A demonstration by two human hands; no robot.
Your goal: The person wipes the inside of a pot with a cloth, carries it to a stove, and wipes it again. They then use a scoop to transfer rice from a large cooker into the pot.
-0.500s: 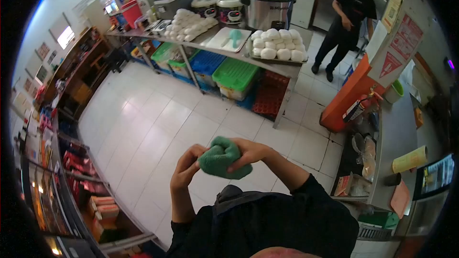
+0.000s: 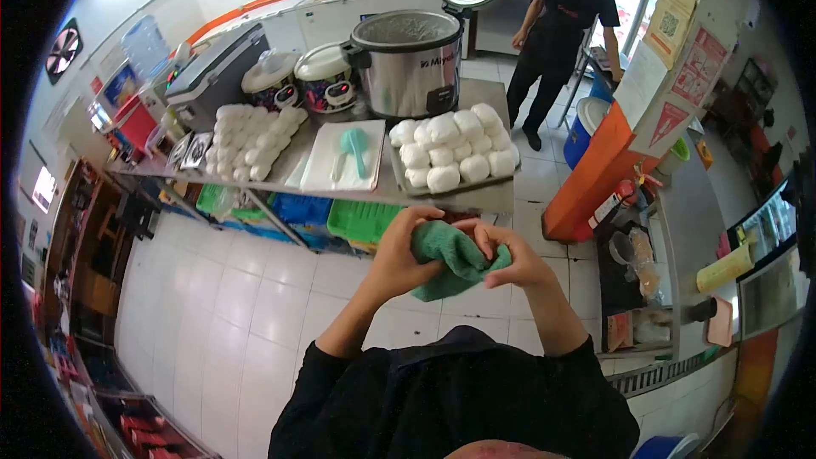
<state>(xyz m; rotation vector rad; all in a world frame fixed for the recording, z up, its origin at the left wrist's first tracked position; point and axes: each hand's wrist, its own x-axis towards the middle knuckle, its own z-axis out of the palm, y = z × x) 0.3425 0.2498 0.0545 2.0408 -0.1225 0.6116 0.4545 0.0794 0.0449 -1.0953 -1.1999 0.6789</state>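
Observation:
In front of my body I hold a folded green cloth [image 2: 450, 265] in both hands. My left hand [image 2: 399, 257] grips its left side, thumb in front. On the right side, the fingers of my right hand [image 2: 512, 259] pinch and bunch the cloth. Just beyond my hands is the edge of a metal table [image 2: 476, 204]. Nearest on it is a tray stacked with round white bundles [image 2: 455, 149]. Left of that, a turquoise rice paddle [image 2: 355, 153] lies on a white board [image 2: 319, 161]. Behind them stands a large rice cooker [image 2: 408, 68] with its lid raised.
More white bundles [image 2: 251, 143] sit at the table's left, near a grey cooler [image 2: 221, 72] and two white-lidded pots. Green crates [image 2: 361, 223] are stored underneath. A person in black [image 2: 561, 25] stands beyond, left of an orange pillar [image 2: 586, 178]. A counter [image 2: 680, 204] runs along the right.
I have come closer to the table, and the view has turned so it sits straight ahead. The cloth is still in both hands, its folds shifted. The person in black now appears farther left.

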